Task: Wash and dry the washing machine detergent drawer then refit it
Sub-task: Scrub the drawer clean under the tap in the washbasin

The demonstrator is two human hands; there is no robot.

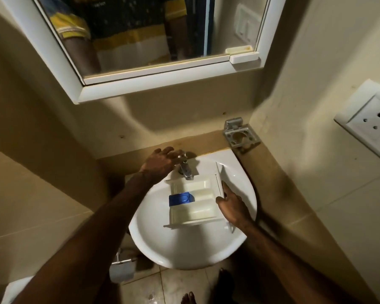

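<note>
Right, detergent drawer (194, 201) sits across the washbasin (184, 249) under the tap (185, 170), front panel to the tap's right; right hand (233, 207) grips that panel end; left hand (160, 163) reaches at the tap handle, fingers spread, grip unclear; risk: sudden full flow likely splashes off the shallow compartments, or drawer slips off the basin rim; compartments look empty, blue siphon cap (180, 199) fitted; no water visible in basin.

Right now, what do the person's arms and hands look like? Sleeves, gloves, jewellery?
Both forearms are bare as far as the frame shows, no sleeves in view. The left hand and right hand wear no gloves. No watch, band or ring is visible. The light is dim, so small marks cannot be told.
</note>
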